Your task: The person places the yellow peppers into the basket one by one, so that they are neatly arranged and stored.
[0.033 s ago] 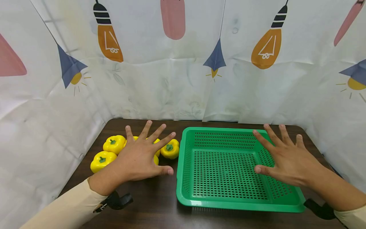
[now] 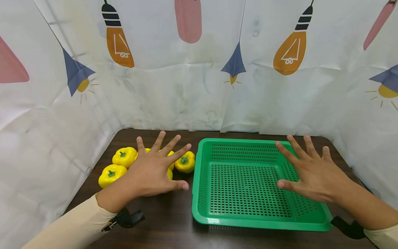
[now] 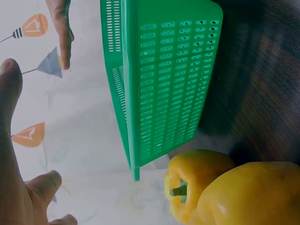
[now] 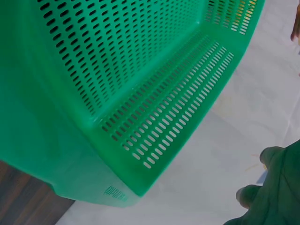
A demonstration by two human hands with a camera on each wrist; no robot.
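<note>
Palm down and fingers spread, my left hand (image 2: 152,171) hovers over a group of yellow bell peppers (image 2: 124,156), holding nothing. It hides some of them. One yellow bell pepper (image 2: 185,162) lies between that hand and a green plastic basket (image 2: 245,188) with slotted sides. My right hand (image 2: 317,173), fingers also spread, is above the basket's right side and grips nothing. In the left wrist view the basket's side wall (image 3: 173,79) stands beside two peppers (image 3: 253,197). The right wrist view shows the bare inside of the basket (image 4: 154,122), with my fingers (image 4: 276,187) apart from it.
A dark brown wooden table (image 2: 174,221) carries everything. White curtains (image 2: 186,93) printed with lamps and bulbs hang behind it and at both sides. Each wrist wears a black camera mount (image 2: 129,218).
</note>
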